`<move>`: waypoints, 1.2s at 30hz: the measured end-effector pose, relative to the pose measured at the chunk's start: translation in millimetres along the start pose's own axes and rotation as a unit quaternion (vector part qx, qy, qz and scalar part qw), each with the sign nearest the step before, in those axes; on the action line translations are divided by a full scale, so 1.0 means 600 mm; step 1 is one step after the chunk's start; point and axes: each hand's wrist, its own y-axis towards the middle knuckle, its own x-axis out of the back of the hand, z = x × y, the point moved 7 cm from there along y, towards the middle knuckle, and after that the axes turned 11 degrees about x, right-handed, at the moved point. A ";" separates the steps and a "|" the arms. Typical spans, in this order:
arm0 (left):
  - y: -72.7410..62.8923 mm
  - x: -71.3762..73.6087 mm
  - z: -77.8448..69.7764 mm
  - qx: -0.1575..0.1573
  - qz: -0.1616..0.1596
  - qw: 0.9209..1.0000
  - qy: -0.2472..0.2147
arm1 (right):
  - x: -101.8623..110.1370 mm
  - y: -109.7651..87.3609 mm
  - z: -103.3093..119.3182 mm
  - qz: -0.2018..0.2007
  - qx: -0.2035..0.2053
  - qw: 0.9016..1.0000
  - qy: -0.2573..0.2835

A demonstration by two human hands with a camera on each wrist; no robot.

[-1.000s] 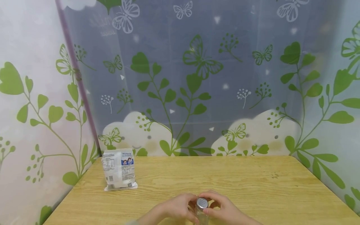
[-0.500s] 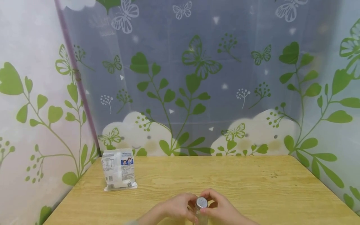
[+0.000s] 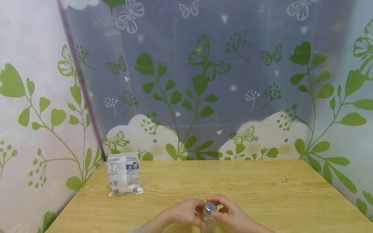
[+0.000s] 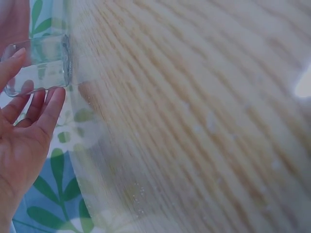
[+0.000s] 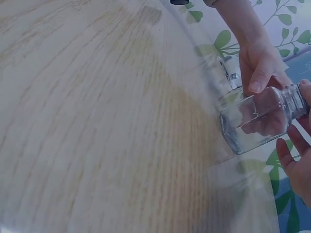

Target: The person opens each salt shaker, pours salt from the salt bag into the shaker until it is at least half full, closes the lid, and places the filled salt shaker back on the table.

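In the head view a glass shaker jar (image 3: 208, 224) with a shiny metal lid (image 3: 210, 206) stands between both hands at the near table edge. My left hand (image 3: 186, 212) grips the glass body from the left, thumb and fingers on opposite sides in the left wrist view. My right hand (image 3: 230, 212) pinches the lid from the right. The lid leans slightly to one side. Seen from the right wrist, the clear jar (image 5: 255, 119) shows a ridged neck beside the right fingers (image 5: 286, 155). The glass looks see-through, with no filling visible.
A white printed packet (image 3: 123, 174) stands at the back left of the wooden table (image 3: 262, 184). Behind the table hangs a leaf-and-butterfly curtain (image 3: 175, 81). Small pale grains (image 4: 140, 199) lie on the table in the left wrist view.
The lid's top has tipped and shifted slightly right in the right fingers, and more glass shows under it. The left hand keeps its hold. The packet has not moved.
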 end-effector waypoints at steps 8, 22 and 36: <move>0.001 0.000 0.000 -0.001 -0.015 1.000 0.013 | 0.040 0.003 0.000 -0.073 -0.070 0.994 -0.027; -0.001 0.000 -0.002 -0.005 -0.016 1.000 0.009 | 0.088 -0.017 -0.020 -0.050 -0.154 0.979 -0.126; -0.002 0.001 -0.002 -0.007 -0.016 1.000 0.008 | 0.079 -0.033 -0.040 0.002 -0.179 0.974 -0.138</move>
